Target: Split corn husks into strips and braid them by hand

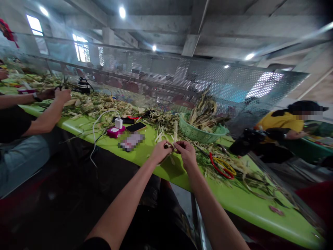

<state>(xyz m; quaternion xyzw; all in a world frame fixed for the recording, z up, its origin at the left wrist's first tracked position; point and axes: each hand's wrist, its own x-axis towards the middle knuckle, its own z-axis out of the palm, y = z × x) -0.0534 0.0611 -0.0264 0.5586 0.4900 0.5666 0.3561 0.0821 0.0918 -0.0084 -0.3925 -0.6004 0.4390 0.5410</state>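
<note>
Lamps (pixel 122 13) glow among grey concrete beams (pixel 194 24) above a perforated screen (pixel 156 74).

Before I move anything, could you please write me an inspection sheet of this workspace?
Surface: green tabletop, strewn with dried plant matter.
Job's things: pale strip upright at the fingertips; green basket beyond the hands, holding dried leaves.
Clutter: dark phone; red loop and yellow loop, possibly tool handles, right of the hands.
Hands: left hand and right hand close together, fingers pinched; exact grip too small to tell.
Cables: white cable from the charger on the magenta power block, hanging over the table edge.
Surroundings: perforated screen behind; co-worker's hand at left; person in yellow at right.
</note>
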